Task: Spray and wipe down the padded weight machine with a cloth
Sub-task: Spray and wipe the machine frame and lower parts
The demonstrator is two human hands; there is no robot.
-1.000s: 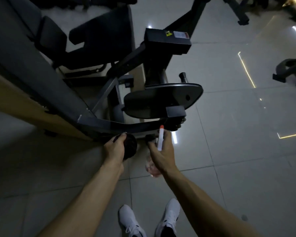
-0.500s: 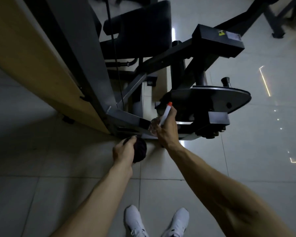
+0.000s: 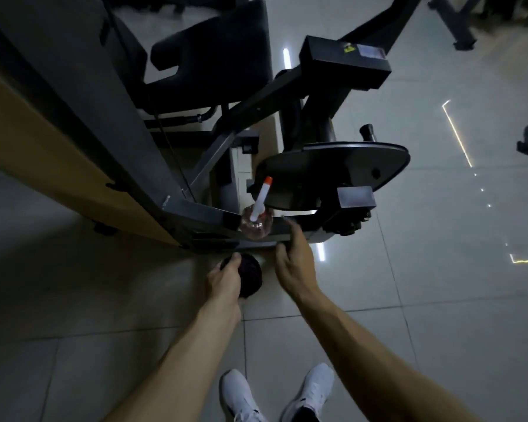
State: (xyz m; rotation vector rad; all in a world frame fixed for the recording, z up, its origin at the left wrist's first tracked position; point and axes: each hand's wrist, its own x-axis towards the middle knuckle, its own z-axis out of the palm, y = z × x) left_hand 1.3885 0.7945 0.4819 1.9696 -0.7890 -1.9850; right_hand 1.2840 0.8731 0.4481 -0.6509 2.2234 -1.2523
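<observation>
Dim gym, pale tiled floor [image 3: 439,284]. Spray bottle [image 3: 254,224] stands on machine's lower frame bar [image 3: 201,212]. Right hand [image 3: 294,266] just beside it, grip loose, holding nothing. Left hand [image 3: 223,281] grip closed round dark balled cloth [image 3: 252,277]. Likely wiping step next: lift cloth to black pad [image 3: 220,56], well above hands.

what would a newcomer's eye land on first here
The clear spray bottle with its white, orange-tipped nozzle stands out at centre, on a low frame bar of the dark weight machine. Just below, the right hand is open beside it, and the left hand grips a dark balled cloth.
</observation>
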